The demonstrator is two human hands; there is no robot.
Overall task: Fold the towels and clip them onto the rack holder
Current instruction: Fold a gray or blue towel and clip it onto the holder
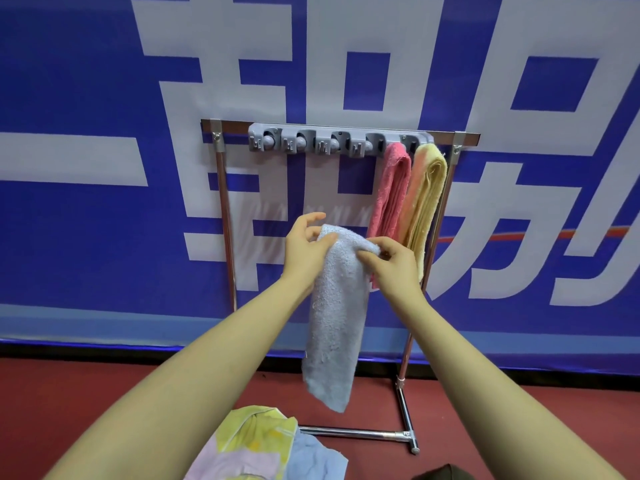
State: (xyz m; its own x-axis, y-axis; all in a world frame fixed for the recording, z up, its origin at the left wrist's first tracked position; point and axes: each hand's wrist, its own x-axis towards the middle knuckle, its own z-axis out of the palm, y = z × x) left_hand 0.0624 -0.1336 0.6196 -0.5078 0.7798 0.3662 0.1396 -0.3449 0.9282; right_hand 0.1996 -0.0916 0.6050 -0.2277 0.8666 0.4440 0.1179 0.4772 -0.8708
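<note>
Nearest me, on the red floor (pixel 104 410): a loose heap of unfolded towels (pixel 263 445), yellow-green and pink patterned one on top, a blue one beside it at right. Dark object at bottom edge right of the heap, can't tell what it is. Above that, both my forearms reach forward. Blue towel (pixel 334 317) hangs folded lengthwise from my hands, lower end dangling free above the heap, not touching the floor. Left hand (pixel 304 251) grip: thumb pressed on the towel's top fold, index and other fingers curled loosely above it. Right hand (pixel 391 261) grip: fingertips pinched on the towel's top right corner. Behind the hands, chrome rack frame (pixel 225 216) stands on the floor, foot bar running along the ground at right. Grey clip holder (pixel 339 142) is mounted across the top rail. Pink towel (pixel 389 192) and yellow towel (pixel 424 206) hang folded from its two rightmost clips, touching each other; clips to the left carry nothing. Farthest: blue banner (pixel 86 81) with large white characters.
</note>
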